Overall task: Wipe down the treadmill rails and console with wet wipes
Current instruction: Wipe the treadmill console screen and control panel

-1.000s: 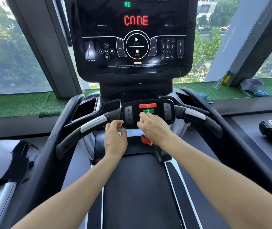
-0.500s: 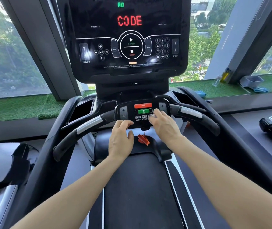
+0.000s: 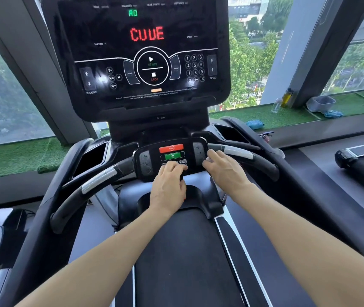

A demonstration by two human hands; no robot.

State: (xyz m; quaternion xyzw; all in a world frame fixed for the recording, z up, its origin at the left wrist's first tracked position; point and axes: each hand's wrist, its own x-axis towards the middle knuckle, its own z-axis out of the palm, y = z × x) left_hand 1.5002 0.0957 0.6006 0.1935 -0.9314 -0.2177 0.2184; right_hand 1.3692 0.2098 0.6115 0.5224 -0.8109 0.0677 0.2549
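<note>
The treadmill's tall black console (image 3: 145, 63) shows "CODE" in red. Below it a small control panel (image 3: 172, 151) with a red and a green button sits between the left rail (image 3: 97, 182) and the right rail (image 3: 243, 152). My left hand (image 3: 168, 191) rests with curled fingers on the panel's lower edge and covers the red safety clip. My right hand (image 3: 223, 171) presses on the panel's right end by the plus button. A bit of white wet wipe (image 3: 208, 159) shows under its fingers.
The black belt (image 3: 176, 251) runs under my arms. Cup pockets (image 3: 92, 157) flank the console post. On the green window ledge stand a yellow bottle (image 3: 287, 97), a grey tub (image 3: 320, 103) and a blue pack (image 3: 254, 124). Another treadmill (image 3: 358, 156) is at the right.
My right hand has slid with the wipe from the middle of the panel to its right end. My left hand has moved up onto the panel's lower edge, hiding the red clip.
</note>
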